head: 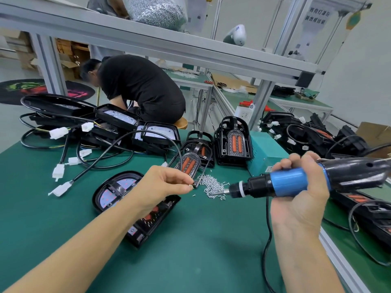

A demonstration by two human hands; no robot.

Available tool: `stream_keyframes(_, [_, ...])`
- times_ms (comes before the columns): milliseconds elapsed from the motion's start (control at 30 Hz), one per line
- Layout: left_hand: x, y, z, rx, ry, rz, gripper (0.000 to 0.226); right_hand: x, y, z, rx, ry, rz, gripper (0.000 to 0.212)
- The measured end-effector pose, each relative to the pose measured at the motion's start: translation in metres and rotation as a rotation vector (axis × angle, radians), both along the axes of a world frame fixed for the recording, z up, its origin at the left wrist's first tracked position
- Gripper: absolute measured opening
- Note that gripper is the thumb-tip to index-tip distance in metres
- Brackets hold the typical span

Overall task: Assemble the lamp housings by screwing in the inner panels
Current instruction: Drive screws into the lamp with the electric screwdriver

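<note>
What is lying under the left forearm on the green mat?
A black lamp housing lies there, with a pale LED board showing red dots inside it. The left hand and forearm cover its middle, so the screw points there cannot be seen. The fingers pinch something small, too small to identify.

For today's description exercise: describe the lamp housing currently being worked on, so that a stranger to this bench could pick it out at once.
Start at the green bench mat and find the loose pile of small silver screws near its middle. Left of the pile, under the left forearm, lies one lamp housing. Unlike the housings stacked at the back edge, it lies alone and flat, its pale board dotted red.
</note>
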State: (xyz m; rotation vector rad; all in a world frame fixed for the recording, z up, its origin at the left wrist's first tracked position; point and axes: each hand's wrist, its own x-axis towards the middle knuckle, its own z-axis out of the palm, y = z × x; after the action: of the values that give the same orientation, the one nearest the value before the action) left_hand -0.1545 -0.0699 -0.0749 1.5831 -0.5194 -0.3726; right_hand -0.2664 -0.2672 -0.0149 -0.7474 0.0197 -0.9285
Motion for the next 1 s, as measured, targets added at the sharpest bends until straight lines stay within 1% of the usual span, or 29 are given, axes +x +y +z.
stream_keyframes(100, [-0.007, 0.007, 0.005, -0.09, 0.048, -0.014, 0.022, 0.002, 0.012, 0.011, 0.015, -0.047, 0.046, 0.015])
stream_keyframes(233, [-0.016, 0.012, 0.009, -0.129, 0.064, -0.007, 0.012, 0.005, 0.027, 0.023, -0.008, -0.08, 0.076, 0.012])
stream_keyframes(367, [-0.022, 0.017, 0.011, -0.165, 0.064, -0.017, 0.016, 0.008, 0.037, 0.029, -0.027, -0.09, 0.095, 0.014])
stream_keyframes(467, [-0.024, 0.021, 0.012, -0.163, 0.054, -0.01, 0.024, 0.009, 0.042, 0.029, -0.049, -0.085, 0.089, 0.015])
stream_keyframes(567, [-0.027, 0.023, 0.013, -0.138, 0.043, 0.001, 0.025, 0.01, 0.045, 0.029, -0.06, -0.084, 0.088, 0.015])
stream_keyframes(867, [-0.025, 0.024, 0.009, -0.155, 0.031, -0.004, 0.021, 0.012, 0.049, 0.028, -0.079, -0.092, 0.08, 0.016])
stream_keyframes(1000, [-0.021, 0.026, 0.007, -0.134, 0.029, 0.012, 0.015, 0.016, 0.052, 0.027, -0.082, -0.107, 0.074, 0.016])
